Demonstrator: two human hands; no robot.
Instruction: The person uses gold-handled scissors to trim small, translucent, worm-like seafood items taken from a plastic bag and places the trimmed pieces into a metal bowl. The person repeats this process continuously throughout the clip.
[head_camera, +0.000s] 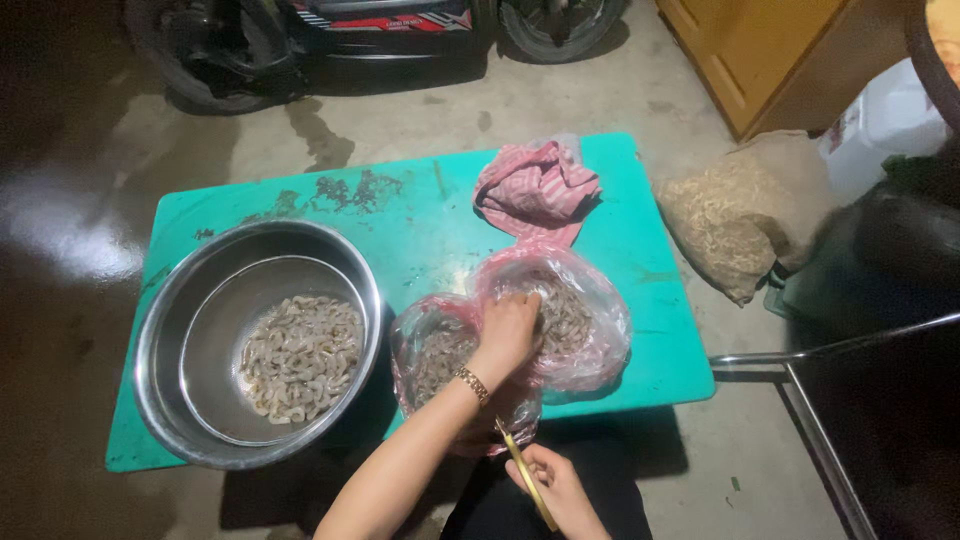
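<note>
Left hand (508, 335) reached forward into open pink plastic bag (560, 320) of raw shrimp, fingers curled down among the shrimp; whether pinching one, cannot tell. Bracelet on that wrist. Right hand (553, 483) held back at near edge of teal table (420, 215), closed around yellow-handled scissors (527, 475), long axis running diagonally from the hand up-left toward the bag; blades hidden, cannot tell if parted. Shrimp bag sat on near-right part of table, directly ahead of both hands; left hand already inside, right hand well short. Second pink bag (435, 355) touching the first on its left. Steel bowl (260, 340) of peeled shrimp on left half of table, well left of hands. Striped pink cloth (535, 185) at far edge of table. Motorbike beyond far edge; sack on floor right of table.
</note>
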